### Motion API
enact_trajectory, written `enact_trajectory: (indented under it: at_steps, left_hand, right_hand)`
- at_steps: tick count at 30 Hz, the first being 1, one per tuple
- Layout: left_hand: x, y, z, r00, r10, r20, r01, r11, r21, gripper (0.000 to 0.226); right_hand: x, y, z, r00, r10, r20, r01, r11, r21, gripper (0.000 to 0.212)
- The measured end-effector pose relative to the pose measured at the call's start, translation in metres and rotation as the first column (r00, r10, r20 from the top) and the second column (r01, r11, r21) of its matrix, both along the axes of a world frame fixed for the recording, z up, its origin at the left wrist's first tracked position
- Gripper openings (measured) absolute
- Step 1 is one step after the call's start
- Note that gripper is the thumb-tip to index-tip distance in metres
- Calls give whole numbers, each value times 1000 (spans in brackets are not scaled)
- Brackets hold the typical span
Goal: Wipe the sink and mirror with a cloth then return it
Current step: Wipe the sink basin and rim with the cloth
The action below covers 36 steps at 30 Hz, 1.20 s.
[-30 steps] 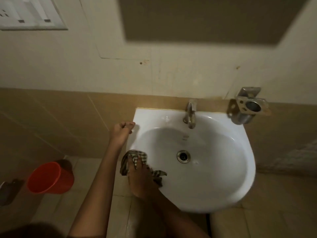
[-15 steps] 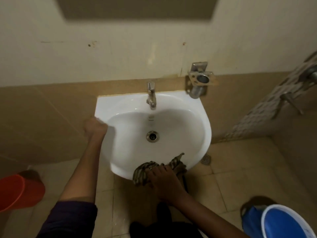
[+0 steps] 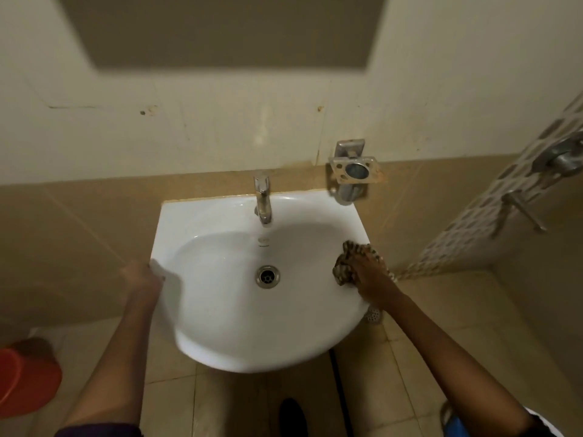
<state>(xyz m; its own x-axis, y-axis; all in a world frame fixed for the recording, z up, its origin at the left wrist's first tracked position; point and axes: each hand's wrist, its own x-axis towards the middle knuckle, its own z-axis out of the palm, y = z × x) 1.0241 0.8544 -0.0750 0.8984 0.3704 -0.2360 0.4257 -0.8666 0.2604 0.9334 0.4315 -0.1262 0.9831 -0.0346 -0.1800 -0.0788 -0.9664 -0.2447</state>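
Right hand [image 3: 367, 272] presses cloth [image 3: 346, 263] on sink [image 3: 220, 326] rim.

A shiny metal holder [image 3: 352, 171] sticks out from the wall. An orange bucket [image 3: 26, 378] stands on the floor at the far left. A small round floor drain [image 3: 373, 315] sits in the tiles. A blue thing [image 3: 454, 424] shows at the bottom right.

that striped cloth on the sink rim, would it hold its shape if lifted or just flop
Probably flop: the cloth is bunched in soft folds under the right hand, so it likely drapes when lifted. It looks thin, so likely light. On the glossy white sink rim it should slide easily when pushed.
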Motion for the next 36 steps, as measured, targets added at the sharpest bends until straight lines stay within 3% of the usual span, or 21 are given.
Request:
enact_trajectory:
  at_steps: [7,12,15,17,20,26,29,31,34,35,36]
  left_hand:
    - [5,-7,-7,987,160,22,-158,984,-77,36]
    - [9,-7,-9,980,197,28,-194,977,-84,34]
    - [9,-8,-7,980,194,35,-191,980,-61,28]
    - [8,-8,-7,982,184,42,-181,982,-58,27]
    - [8,-8,-7,979,195,50,-193,980,-56,25]
    - [7,-5,-6,975,218,43,-210,966,-149,31]
    - [8,-4,-6,968,245,44,-233,953,-195,34]
    - [9,-3,-8,969,242,50,-227,950,-212,32]
    - [11,0,-12,971,231,60,-214,953,-214,27]
    - [11,1,-13,971,228,69,-209,954,-214,25]
    - [11,1,-13,971,228,76,-207,955,-214,23]
  right_hand:
    - [95,-14,19,961,277,-9,-270,929,-251,69]
    - [143,11,13,833,544,-98,-523,717,-461,87]
    - [148,17,9,694,697,-181,-639,481,-600,81]
    - [149,15,14,628,751,-202,-650,364,-667,75]
    - [152,18,14,570,787,-237,-654,260,-710,66]
    - [153,22,-3,444,827,-346,-673,53,-737,73]
    - [158,32,-15,311,816,-487,-759,-95,-644,61]
    - [168,43,-36,223,861,-457,-710,-177,-681,57]
    - [174,61,-59,218,933,-285,-506,-142,-851,65]
    - [172,72,-57,129,973,-191,-432,-118,-894,67]
    - [170,87,-51,119,987,-105,-387,-52,-921,65]
